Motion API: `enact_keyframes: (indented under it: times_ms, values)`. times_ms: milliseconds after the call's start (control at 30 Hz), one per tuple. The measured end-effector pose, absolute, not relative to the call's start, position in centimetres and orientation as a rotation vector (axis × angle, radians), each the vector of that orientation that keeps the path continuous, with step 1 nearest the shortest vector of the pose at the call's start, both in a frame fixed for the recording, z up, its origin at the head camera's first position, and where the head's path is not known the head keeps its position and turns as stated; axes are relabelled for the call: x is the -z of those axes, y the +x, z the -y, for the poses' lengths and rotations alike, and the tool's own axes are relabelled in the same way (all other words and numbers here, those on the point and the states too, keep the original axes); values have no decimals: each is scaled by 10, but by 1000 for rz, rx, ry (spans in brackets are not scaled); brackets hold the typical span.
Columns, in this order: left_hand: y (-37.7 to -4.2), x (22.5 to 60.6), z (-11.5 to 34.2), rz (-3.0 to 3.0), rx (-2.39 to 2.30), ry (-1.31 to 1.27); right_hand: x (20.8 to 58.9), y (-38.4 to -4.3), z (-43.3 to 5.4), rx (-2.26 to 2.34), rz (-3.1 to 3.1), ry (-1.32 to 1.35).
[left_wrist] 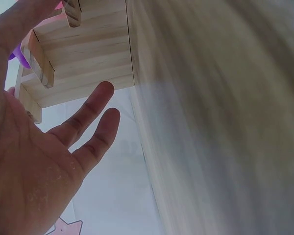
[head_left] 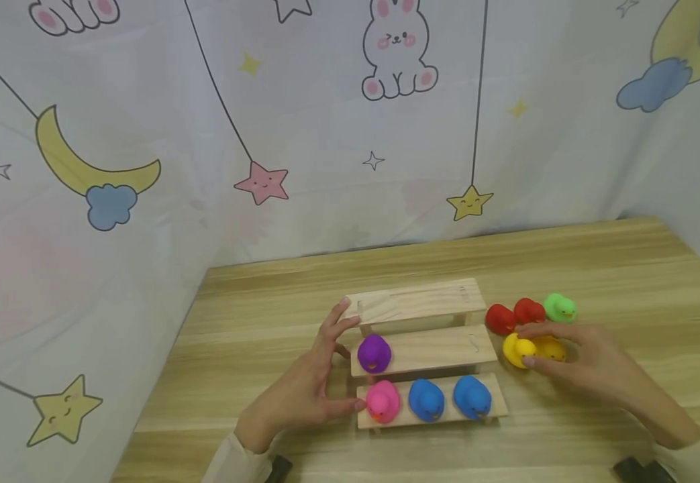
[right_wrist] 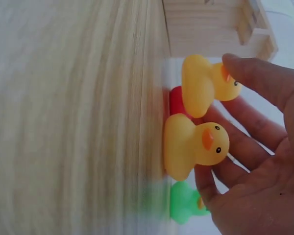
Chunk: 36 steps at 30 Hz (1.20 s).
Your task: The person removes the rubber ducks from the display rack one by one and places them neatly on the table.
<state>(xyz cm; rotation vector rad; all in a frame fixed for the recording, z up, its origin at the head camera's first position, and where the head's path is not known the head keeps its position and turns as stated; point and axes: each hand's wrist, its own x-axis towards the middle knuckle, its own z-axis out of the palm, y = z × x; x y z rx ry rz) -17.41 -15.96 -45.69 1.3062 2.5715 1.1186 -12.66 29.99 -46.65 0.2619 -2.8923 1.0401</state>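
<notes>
A three-step wooden stand (head_left: 431,355) stands on the table. A purple toy duck (head_left: 374,354) sits on its middle step; a pink toy duck (head_left: 382,401) and two blue ones (head_left: 427,400) line the lowest. At the stand's left end is my left hand (head_left: 304,389), fingers spread, thumb tip by the pink duck. My right hand (head_left: 591,355) pinches the head of a yellow toy duck (right_wrist: 198,85) between thumb and fingers, its base slightly off the table. Another yellow duck (right_wrist: 179,147) stands beside it, close to the other fingers.
Behind the right hand, two red toy ducks (head_left: 529,312) and a green one (head_left: 560,308) stand on the wooden table (head_left: 277,288). The stand's top step (head_left: 416,302) shows bare wood. A patterned white curtain (head_left: 325,121) hangs along the table's back and left.
</notes>
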Motion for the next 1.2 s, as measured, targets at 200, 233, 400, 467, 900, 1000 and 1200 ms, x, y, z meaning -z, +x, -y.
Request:
enact_keyframes:
  times_ms: [200, 233, 400, 467, 900, 1000, 1200]
  values:
    - [-175, 458, 159, -2552, -1137, 1330, 470, -128, -300, -1029, 2916, 269]
    - [-175, 457, 159, -2552, -1137, 1329, 471, -128, -299, -997, 2910, 280]
    - [-175, 457, 159, -2554, -1134, 1331, 477, -128, -297, -872, 2866, 339]
    - [-176, 457, 159, -2551, -1136, 1335, 477, -127, -296, -882, 2853, 346]
    - [-176, 458, 159, -2555, -1134, 1342, 475, -126, -292, -866, 2851, 323]
    - [-176, 458, 159, -2555, -1131, 1339, 473, -125, -291, -831, 2827, 333]
    - [-175, 458, 159, -2552, -1134, 1349, 463, -122, -287, -953, 2840, 264]
